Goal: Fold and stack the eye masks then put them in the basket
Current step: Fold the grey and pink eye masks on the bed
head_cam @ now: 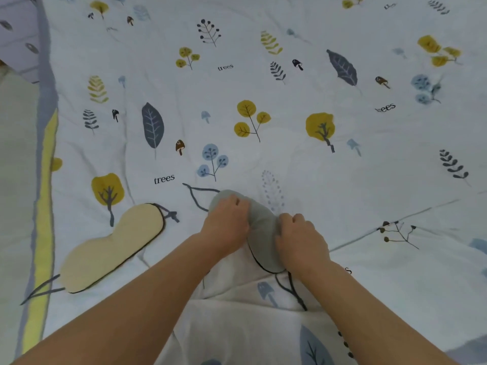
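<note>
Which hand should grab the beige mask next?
Probably left: the beige eye mask lies flat beside the left hand, while the right hand sits across the grey eye mask.

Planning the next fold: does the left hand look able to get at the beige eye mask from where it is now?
Probably yes. The beige eye mask lies flat and uncovered on the bedspread, on the left hand's own side, with nothing between them. That hand would first have to let go of the grey eye mask.
</note>
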{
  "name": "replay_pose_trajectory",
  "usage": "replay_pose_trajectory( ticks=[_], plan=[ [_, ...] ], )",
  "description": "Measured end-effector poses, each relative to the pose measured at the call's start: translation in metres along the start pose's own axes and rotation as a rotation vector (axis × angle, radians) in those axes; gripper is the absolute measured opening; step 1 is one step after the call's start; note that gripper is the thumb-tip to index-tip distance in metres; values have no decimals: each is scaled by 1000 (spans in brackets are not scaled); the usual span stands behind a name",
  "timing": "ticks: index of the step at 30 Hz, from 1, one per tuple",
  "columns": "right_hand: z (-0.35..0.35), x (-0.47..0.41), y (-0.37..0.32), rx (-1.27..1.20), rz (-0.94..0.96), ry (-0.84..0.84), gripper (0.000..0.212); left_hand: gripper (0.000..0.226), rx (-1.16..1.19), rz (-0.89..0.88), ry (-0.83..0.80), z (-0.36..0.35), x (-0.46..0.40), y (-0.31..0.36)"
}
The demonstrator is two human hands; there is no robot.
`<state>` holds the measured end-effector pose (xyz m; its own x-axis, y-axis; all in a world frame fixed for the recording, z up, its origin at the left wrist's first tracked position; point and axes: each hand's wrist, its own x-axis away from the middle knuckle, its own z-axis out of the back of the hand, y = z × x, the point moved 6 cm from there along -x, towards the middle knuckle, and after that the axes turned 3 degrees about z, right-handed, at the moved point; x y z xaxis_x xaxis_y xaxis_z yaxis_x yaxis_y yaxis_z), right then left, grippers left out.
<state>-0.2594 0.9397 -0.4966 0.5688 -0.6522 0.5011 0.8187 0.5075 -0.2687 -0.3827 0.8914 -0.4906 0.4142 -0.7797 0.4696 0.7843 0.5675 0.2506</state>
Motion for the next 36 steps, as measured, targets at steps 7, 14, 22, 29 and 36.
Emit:
replay_pose_trajectory(
  ticks=[7, 14, 22, 29, 36],
  plan=[
    [-26, -15, 3, -18, -73, 73, 47, 64, -231, -72, 42, -25, -26, -19],
    [-20, -16, 17, -234, -124, 50, 19, 35, -172, 0, 108, -13, -30, -26],
    [36, -20, 61, -353, -216, 271, 25, 30, 373, 117, 19, -12, -22, -26],
    [20, -24, 84, -166, -399, 108, 29, 46, 356, 184, 112, -19, -15, -24],
    [33, -13, 66, -336, -277, 244, 4, 21, 420, 155, 249, -14, -10, -24]
  ],
)
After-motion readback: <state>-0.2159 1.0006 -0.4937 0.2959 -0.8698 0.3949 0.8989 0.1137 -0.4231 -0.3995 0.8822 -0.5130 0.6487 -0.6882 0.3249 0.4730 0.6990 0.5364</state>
